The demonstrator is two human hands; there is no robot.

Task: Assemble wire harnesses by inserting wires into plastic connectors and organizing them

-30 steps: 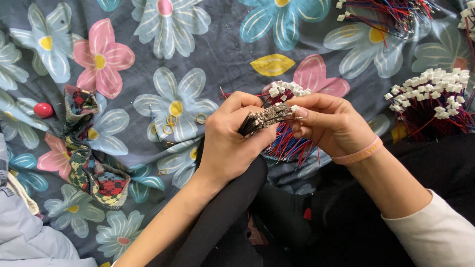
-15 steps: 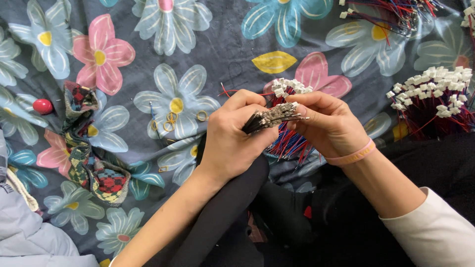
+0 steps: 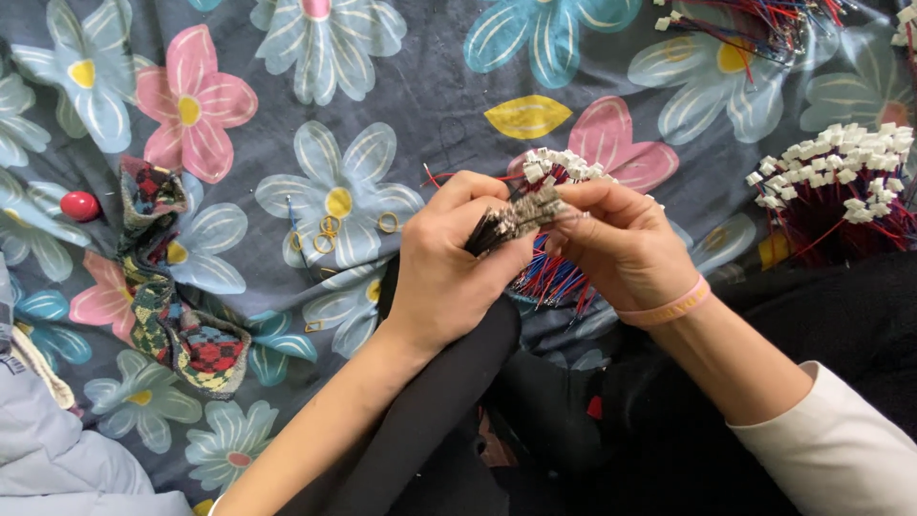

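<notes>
Left hand [image 3: 449, 272] and right hand [image 3: 626, 244] pinch the wire bundle [image 3: 511, 222] together — its long axis tilting up-right.

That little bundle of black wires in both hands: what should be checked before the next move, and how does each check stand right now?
1. Left hand grips the bundle of black wires: ok.
2. Right hand pinches the bundle's metal-tipped end: ok.
3. Which single wire the fingertips hold: cannot tell, too small.
4. Pile of red and blue wires with white connectors lies right behind the hands, within reach: ok.
5. Second connector pile sits apart at the right, not tangled with the hands: ok.
6. Small rings on the floral cloth lie loose, unsorted: not ok.
</notes>
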